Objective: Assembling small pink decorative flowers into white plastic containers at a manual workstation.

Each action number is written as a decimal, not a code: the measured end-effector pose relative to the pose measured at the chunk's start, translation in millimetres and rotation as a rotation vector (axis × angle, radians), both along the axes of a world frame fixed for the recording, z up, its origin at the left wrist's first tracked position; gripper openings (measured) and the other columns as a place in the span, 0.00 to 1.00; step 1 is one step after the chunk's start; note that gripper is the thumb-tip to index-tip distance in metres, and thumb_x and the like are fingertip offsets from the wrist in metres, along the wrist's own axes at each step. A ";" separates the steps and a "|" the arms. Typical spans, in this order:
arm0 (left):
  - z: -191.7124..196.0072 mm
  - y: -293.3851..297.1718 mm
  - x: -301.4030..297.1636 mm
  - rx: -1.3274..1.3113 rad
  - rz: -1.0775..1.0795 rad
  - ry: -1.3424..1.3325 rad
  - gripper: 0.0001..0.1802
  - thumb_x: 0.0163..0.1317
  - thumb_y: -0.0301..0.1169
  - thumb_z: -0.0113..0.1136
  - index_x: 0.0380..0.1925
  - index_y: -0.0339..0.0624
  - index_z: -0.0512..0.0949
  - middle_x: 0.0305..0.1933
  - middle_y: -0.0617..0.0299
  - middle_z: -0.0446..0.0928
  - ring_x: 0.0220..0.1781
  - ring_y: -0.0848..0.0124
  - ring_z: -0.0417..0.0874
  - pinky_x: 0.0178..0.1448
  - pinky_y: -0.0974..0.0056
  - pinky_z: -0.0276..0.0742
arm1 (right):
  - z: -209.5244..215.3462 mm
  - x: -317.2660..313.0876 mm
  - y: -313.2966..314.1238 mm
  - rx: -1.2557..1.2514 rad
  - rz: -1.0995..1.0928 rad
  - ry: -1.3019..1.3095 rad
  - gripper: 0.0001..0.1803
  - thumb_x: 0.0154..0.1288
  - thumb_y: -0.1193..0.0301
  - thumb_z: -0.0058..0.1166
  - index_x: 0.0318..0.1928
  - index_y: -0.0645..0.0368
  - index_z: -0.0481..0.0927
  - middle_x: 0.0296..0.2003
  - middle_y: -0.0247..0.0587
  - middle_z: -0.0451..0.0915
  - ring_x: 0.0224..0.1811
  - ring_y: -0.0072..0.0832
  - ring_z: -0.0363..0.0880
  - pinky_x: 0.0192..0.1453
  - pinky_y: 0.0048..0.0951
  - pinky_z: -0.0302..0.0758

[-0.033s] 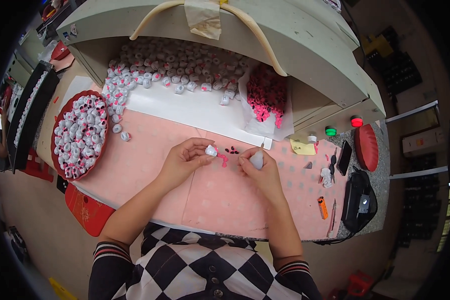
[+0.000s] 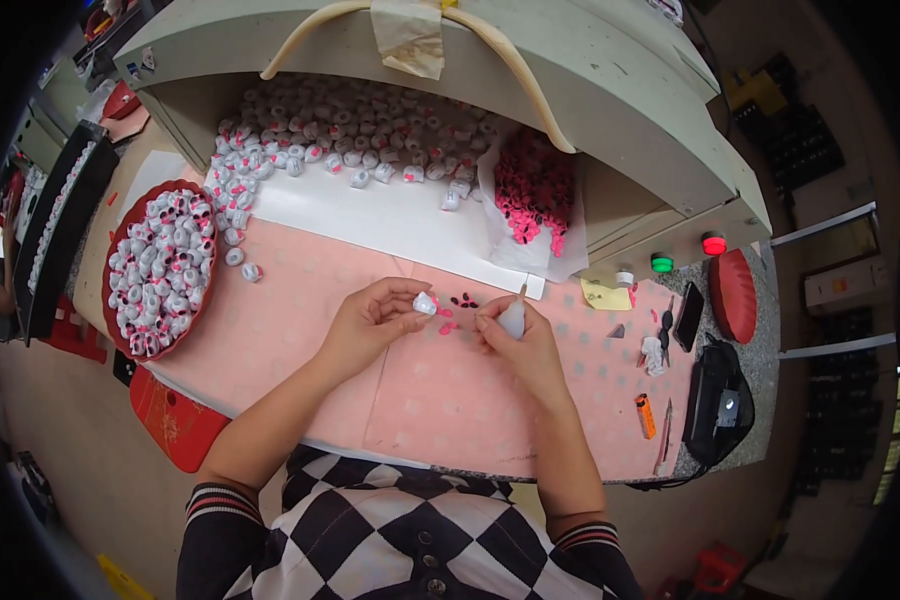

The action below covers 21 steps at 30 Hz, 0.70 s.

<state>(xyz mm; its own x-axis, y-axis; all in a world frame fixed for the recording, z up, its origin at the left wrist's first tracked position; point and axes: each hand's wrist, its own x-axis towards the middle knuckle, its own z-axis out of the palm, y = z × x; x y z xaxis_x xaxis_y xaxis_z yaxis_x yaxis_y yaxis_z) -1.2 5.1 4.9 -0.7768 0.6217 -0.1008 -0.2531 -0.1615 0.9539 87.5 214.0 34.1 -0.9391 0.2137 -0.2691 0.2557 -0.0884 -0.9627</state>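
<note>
In my left hand (image 2: 378, 318), a small white rounded piece (image 2: 425, 302) with a bit of pink at its edge is pinched between thumb and fingertips. My right hand (image 2: 526, 345) is closed around a small white squeeze bottle (image 2: 513, 319), its thin tip pointing up and away from me. Between the two hands, several small black pieces (image 2: 464, 301) and a few pink pieces (image 2: 448, 327) lie on the pink mat (image 2: 450, 400). The bottle's tip is apart from the white piece.
A red scalloped tray (image 2: 213, 270) heaped with white-and-pink pieces stands at the left. Under the grey machine hood (image 2: 610, 90) lie many white pieces (image 2: 370, 130) and a pile of pink-and-black pieces (image 2: 535, 190). At the right are an orange lighter (image 2: 646, 416), a phone (image 2: 688, 316) and a black pouch (image 2: 720, 400).
The white piece in my left hand has turned slightly. The pink pieces below it now look more separate. Both hands have otherwise stayed almost still.
</note>
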 end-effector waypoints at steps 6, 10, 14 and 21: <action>4.5 -2.7 -8.5 0.033 0.100 -0.013 0.19 0.61 0.20 0.58 0.53 0.35 0.71 0.47 0.57 0.78 0.47 0.70 0.81 0.50 0.67 0.81 | -5.8 -0.4 -10.5 0.452 0.122 0.127 0.09 0.58 0.75 0.62 0.37 0.62 0.75 0.33 0.36 0.80 0.32 0.23 0.78 0.38 0.26 0.75; 8.3 -6.0 -15.4 0.044 0.191 -0.059 0.19 0.62 0.22 0.58 0.53 0.36 0.71 0.47 0.57 0.78 0.46 0.70 0.82 0.49 0.65 0.82 | -1.8 -2.9 -23.0 0.811 0.238 0.370 0.09 0.57 0.73 0.62 0.36 0.62 0.76 0.35 0.41 0.79 0.37 0.36 0.79 0.42 0.32 0.75; 10.5 -8.4 -14.6 0.034 0.206 -0.053 0.19 0.62 0.23 0.58 0.54 0.37 0.71 0.46 0.57 0.78 0.46 0.70 0.82 0.49 0.65 0.82 | 1.2 -2.1 -21.8 0.897 0.298 0.270 0.09 0.57 0.75 0.62 0.37 0.63 0.78 0.36 0.38 0.80 0.38 0.30 0.79 0.44 0.29 0.74; 12.3 -0.2 0.2 0.109 -0.049 -0.261 0.18 0.63 0.23 0.56 0.54 0.38 0.71 0.49 0.57 0.77 0.51 0.68 0.80 0.56 0.63 0.79 | 5.2 2.0 -12.6 0.066 0.086 0.001 0.08 0.62 0.75 0.58 0.41 0.63 0.78 0.34 0.32 0.80 0.34 0.17 0.76 0.37 0.21 0.75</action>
